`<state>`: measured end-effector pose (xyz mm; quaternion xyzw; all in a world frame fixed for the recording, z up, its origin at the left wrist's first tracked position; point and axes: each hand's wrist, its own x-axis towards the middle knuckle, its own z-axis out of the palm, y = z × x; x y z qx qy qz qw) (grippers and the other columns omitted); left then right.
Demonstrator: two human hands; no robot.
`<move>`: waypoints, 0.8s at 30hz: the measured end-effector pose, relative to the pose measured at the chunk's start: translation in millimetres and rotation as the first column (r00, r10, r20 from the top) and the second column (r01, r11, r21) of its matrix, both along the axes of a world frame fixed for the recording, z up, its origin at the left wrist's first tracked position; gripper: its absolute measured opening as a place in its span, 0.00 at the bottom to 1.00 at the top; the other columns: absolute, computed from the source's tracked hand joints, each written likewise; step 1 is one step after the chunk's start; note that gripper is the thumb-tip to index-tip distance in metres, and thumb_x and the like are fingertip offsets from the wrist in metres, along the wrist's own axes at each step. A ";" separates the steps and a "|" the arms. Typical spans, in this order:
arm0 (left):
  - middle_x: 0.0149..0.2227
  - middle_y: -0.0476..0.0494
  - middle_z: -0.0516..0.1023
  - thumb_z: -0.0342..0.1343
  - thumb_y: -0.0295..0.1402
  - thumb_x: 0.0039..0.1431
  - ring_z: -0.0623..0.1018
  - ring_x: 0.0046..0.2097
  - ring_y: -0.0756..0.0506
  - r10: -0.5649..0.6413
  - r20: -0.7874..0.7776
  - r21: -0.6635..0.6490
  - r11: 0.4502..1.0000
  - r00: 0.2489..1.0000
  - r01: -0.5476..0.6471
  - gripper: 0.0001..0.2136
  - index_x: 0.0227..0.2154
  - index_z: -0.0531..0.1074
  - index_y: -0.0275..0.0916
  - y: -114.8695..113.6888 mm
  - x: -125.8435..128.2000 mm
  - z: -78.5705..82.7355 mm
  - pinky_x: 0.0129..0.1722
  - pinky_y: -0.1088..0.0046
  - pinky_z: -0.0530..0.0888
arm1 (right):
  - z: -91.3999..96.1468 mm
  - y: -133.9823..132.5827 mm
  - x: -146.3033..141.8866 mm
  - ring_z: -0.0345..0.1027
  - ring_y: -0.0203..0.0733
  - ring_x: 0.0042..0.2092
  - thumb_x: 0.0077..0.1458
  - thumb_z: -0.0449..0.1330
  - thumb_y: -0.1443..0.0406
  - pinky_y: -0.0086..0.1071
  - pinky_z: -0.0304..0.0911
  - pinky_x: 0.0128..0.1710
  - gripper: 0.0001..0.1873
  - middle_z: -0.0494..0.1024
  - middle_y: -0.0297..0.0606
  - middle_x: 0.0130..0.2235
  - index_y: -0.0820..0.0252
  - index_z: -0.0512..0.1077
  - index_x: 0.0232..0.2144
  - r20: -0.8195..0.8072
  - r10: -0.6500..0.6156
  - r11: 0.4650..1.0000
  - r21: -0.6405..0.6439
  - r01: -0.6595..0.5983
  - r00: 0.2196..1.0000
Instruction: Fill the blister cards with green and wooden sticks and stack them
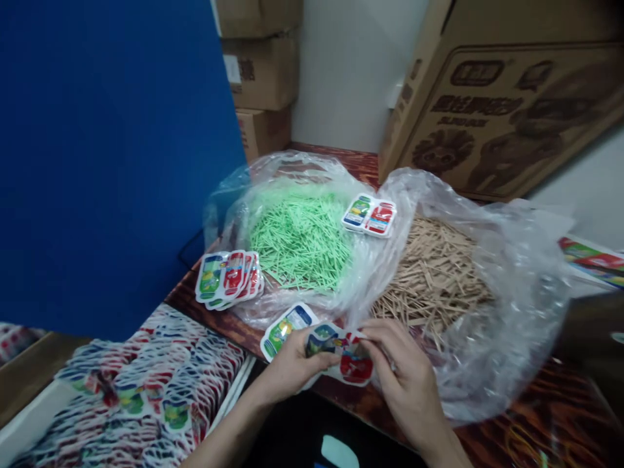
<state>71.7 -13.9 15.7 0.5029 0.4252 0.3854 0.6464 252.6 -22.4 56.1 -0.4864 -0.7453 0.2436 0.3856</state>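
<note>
One packet (355, 367) in hand, small stack (227, 279) out, boxed packets (166, 364) left.
Left hand (295, 364) and right hand (404, 361) pinch it; the stack lies by the worktop's (550, 400) left edge.

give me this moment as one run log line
left hand: holds printed packet | right hand: at its red half | beyond: green strips, tan strips in clear plastic bags | left: stacked packets
</note>
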 end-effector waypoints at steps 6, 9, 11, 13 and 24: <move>0.30 0.48 0.78 0.63 0.37 0.49 0.75 0.32 0.49 0.327 -0.070 0.050 0.945 0.943 -0.324 0.10 0.33 0.76 0.37 11.5 -68.3 1.8 0.33 0.75 0.71 | -9.6 -0.7 -1.6 0.70 0.44 0.49 0.60 0.54 0.63 0.36 0.66 0.49 0.17 0.75 0.39 0.49 0.50 0.70 0.51 -0.130 0.035 0.983 -0.172 -0.057 0.991; 0.29 0.47 0.79 0.66 0.39 0.45 0.77 0.30 0.47 0.566 -0.116 0.065 0.824 0.816 -0.562 0.14 0.33 0.76 0.37 26.6 -123.9 4.8 0.32 0.73 0.73 | -21.0 2.0 6.9 0.72 0.45 0.47 0.59 0.56 0.58 0.36 0.68 0.48 0.17 0.77 0.41 0.47 0.54 0.72 0.49 -0.180 -0.183 0.942 -0.312 0.121 0.966; 0.29 0.46 0.80 0.67 0.41 0.42 0.77 0.29 0.46 0.666 -0.078 0.065 0.746 0.742 -0.663 0.17 0.33 0.76 0.36 42.6 -158.0 6.1 0.32 0.71 0.74 | -29.4 4.2 9.2 0.74 0.46 0.45 0.58 0.56 0.55 0.35 0.69 0.46 0.17 0.79 0.42 0.43 0.56 0.75 0.44 -0.191 -0.225 0.905 -0.404 0.133 0.955; 0.30 0.45 0.80 0.68 0.42 0.38 0.77 0.30 0.44 0.717 -0.088 0.073 0.697 0.691 -0.713 0.22 0.35 0.75 0.35 62.8 -184.7 4.4 0.32 0.69 0.74 | -35.3 5.3 6.0 0.75 0.45 0.43 0.57 0.56 0.54 0.33 0.70 0.44 0.16 0.80 0.42 0.42 0.57 0.76 0.41 -0.201 -0.178 0.878 -0.474 0.064 0.963; 0.53 0.29 0.70 0.54 0.46 0.53 0.68 0.55 0.31 0.760 -0.624 0.655 0.635 0.181 -0.409 0.27 0.52 0.70 0.34 86.1 -199.2 2.2 0.54 0.54 0.63 | -31.1 10.6 -8.9 0.72 0.44 0.46 0.62 0.52 0.59 0.35 0.66 0.47 0.14 0.79 0.40 0.44 0.56 0.75 0.42 -0.084 0.069 0.868 -0.485 -0.102 0.994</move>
